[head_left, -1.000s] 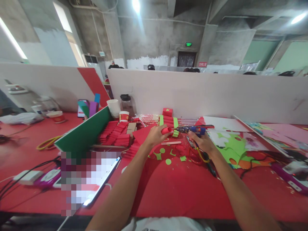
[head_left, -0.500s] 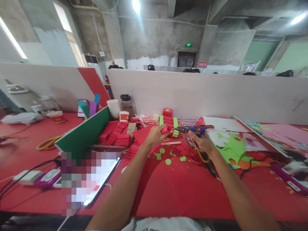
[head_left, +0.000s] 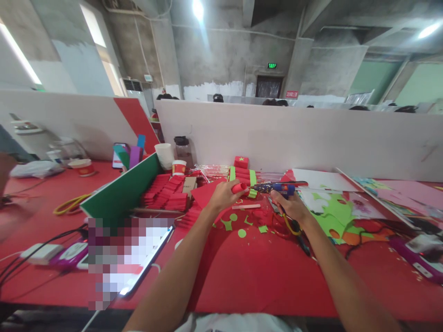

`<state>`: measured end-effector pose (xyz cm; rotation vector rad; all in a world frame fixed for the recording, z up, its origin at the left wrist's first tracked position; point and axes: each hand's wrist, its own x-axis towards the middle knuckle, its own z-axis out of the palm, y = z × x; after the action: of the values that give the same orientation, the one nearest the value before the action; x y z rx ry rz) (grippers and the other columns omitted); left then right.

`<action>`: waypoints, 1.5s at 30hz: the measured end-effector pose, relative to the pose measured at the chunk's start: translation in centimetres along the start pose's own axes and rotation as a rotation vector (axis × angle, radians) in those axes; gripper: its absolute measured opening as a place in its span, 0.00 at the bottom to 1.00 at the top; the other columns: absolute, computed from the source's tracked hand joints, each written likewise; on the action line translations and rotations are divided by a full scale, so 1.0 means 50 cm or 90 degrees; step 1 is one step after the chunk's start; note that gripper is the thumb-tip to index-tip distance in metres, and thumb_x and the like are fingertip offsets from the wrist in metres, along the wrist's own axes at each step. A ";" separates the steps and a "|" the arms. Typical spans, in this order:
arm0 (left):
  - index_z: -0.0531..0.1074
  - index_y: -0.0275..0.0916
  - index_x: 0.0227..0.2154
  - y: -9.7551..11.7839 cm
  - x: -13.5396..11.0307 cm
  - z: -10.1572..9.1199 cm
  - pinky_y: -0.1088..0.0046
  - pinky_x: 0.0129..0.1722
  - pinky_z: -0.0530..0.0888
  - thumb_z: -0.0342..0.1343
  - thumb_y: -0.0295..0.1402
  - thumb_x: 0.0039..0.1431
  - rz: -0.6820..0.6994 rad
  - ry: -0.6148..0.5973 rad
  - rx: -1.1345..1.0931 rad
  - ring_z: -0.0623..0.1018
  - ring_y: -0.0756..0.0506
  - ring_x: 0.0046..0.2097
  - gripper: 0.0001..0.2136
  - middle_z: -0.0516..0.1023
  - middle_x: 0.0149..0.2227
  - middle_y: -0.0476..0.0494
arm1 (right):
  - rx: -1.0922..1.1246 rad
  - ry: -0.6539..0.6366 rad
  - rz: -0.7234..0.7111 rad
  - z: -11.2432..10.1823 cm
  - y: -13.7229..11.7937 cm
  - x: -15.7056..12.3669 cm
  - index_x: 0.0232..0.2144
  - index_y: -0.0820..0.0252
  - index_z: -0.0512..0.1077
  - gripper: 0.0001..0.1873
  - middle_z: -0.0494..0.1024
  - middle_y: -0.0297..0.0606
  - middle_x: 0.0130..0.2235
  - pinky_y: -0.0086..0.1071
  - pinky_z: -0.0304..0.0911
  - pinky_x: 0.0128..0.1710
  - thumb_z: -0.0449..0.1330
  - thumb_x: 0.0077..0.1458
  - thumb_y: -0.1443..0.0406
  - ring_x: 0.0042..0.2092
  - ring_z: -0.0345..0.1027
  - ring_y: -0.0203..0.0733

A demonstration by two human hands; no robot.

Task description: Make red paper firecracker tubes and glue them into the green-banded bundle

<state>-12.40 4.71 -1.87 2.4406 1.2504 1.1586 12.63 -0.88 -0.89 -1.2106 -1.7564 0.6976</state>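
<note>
1. My left hand (head_left: 222,197) is gripping a red roll (head_left: 238,188) over the table (head_left: 263,276).
2. My right hand (head_left: 290,203) is clasping a glue gun (head_left: 284,188).
3. Its nozzle (head_left: 254,187) is pointing at the roll's end; I cannot tell if they are touching.

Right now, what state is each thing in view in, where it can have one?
Left hand: closed on the red roll
Red roll: curled into a tube
Right hand: closed on the glue gun
Glue gun: nozzle toward the red roll; power unclear
Tablet: screen lit, partly pixelated
Bottle: upright, lid on
Red paper cup: upright
Exit sign: lit
</note>
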 end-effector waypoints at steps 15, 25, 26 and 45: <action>0.71 0.40 0.30 -0.001 0.000 0.003 0.76 0.29 0.61 0.54 0.50 0.59 0.000 0.006 -0.003 0.69 0.50 0.27 0.17 0.74 0.25 0.49 | -0.035 -0.001 0.000 -0.002 -0.001 0.000 0.10 0.57 0.61 0.33 0.63 0.33 0.11 0.30 0.57 0.19 0.55 0.59 0.45 0.15 0.58 0.34; 0.71 0.40 0.29 -0.004 0.001 0.003 0.76 0.29 0.61 0.55 0.46 0.58 -0.009 0.006 0.002 0.69 0.49 0.27 0.14 0.73 0.25 0.50 | -0.015 -0.004 0.016 0.001 0.001 -0.001 0.11 0.57 0.61 0.33 0.63 0.32 0.11 0.30 0.55 0.18 0.55 0.58 0.43 0.15 0.57 0.34; 0.71 0.41 0.29 -0.004 0.001 0.004 0.76 0.29 0.62 0.55 0.47 0.58 -0.010 0.008 0.003 0.69 0.49 0.27 0.14 0.74 0.25 0.50 | -0.014 -0.007 0.018 0.001 0.001 -0.001 0.11 0.57 0.61 0.33 0.63 0.32 0.11 0.30 0.55 0.18 0.55 0.58 0.43 0.15 0.57 0.34; 0.75 0.41 0.35 0.002 0.000 0.005 0.76 0.32 0.64 0.55 0.44 0.59 -0.010 -0.010 0.006 0.75 0.48 0.31 0.12 0.79 0.30 0.47 | 0.027 -0.023 0.030 0.006 0.008 -0.001 0.15 0.56 0.63 0.29 0.64 0.31 0.11 0.29 0.55 0.17 0.57 0.57 0.44 0.15 0.58 0.34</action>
<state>-12.17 4.70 -1.98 2.4375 1.2722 1.1296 12.55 -0.76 -1.39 -1.2206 -1.7396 0.7847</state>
